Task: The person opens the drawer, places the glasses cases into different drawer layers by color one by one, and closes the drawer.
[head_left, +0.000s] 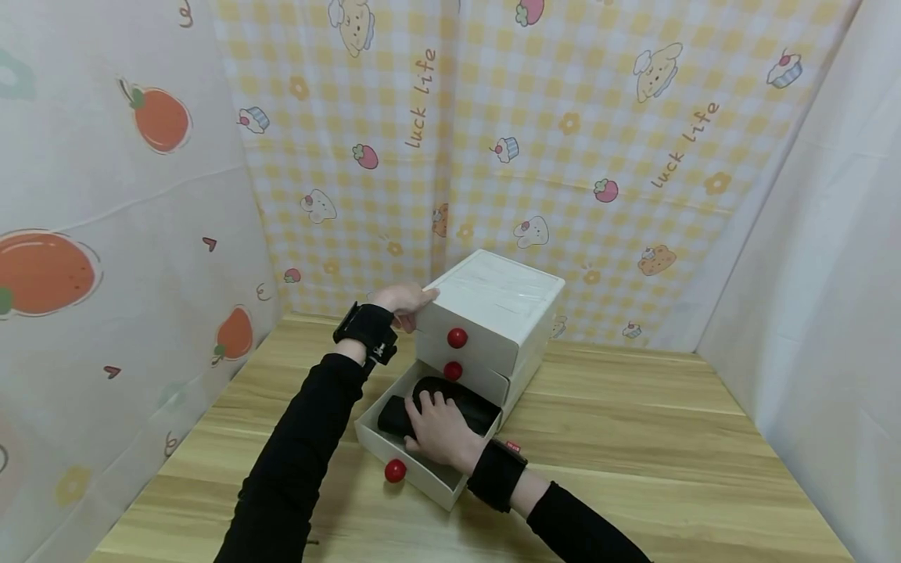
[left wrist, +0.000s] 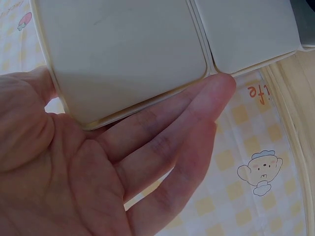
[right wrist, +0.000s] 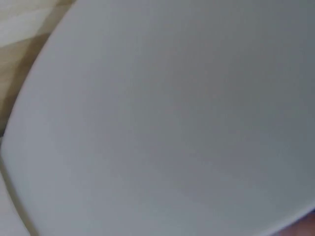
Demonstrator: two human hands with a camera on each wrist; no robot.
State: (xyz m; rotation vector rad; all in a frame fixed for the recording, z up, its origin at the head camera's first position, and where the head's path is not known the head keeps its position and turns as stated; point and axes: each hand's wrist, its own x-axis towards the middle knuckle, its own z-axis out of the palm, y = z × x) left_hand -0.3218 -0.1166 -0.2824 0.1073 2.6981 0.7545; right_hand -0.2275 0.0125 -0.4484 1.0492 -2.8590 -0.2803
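A white drawer cabinet [head_left: 496,289] with red round knobs stands on the table, its bottom drawer [head_left: 422,475] pulled out. My left hand [head_left: 403,301] holds the cabinet's upper left front corner, thumb over the top edge; the left wrist view shows the fingers along its side panel [left wrist: 128,54]. Inside the drawer, a black object with a rounded end [head_left: 472,407] lies beside a black oblong piece [head_left: 394,416]; their kind cannot be told. Spread over these black things is my right hand [head_left: 443,430], fingertips touching them. A pale surface fills most of the right wrist view.
Wood-grain table [head_left: 633,453] extends around the cabinet. A yellow checked curtain [head_left: 535,172] hangs behind it, with a white printed curtain [head_left: 141,195] on the left and a plain white one [head_left: 809,219] on the right. The middle drawer's knob [head_left: 453,371] sits above the open drawer.
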